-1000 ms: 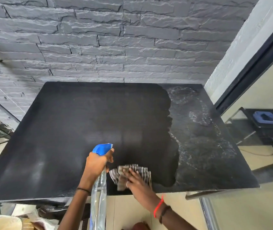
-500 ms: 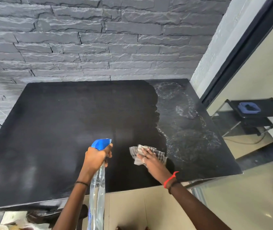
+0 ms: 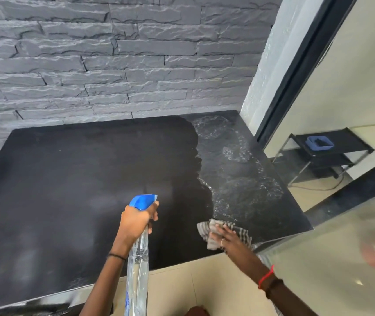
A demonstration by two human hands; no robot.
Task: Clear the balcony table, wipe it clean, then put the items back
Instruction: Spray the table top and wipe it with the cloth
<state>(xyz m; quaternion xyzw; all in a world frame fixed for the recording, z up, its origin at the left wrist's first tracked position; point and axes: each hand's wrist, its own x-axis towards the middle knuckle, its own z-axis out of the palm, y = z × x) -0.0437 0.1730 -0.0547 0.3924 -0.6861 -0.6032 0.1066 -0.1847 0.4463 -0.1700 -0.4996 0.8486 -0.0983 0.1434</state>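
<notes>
Now the left grip [image 3: 139,221] is wrapped tight round the neck of a clear plastic spray bottle with a blue top [image 3: 143,201]. Its nozzle points out over the flat black worktop [image 3: 68,190], ready to squirt, I think. The right grip [image 3: 226,238] grasps nothing. It lies flat, pressing a striped grey rag [image 3: 242,233] onto the worktop's near right edge so it can rub. Just past the rag is a wet shiny patch [image 3: 239,179], likely next to be wiped. A grey stone wall [image 3: 113,65] stands behind. A black rack [image 3: 332,153] is off to the right.
</notes>
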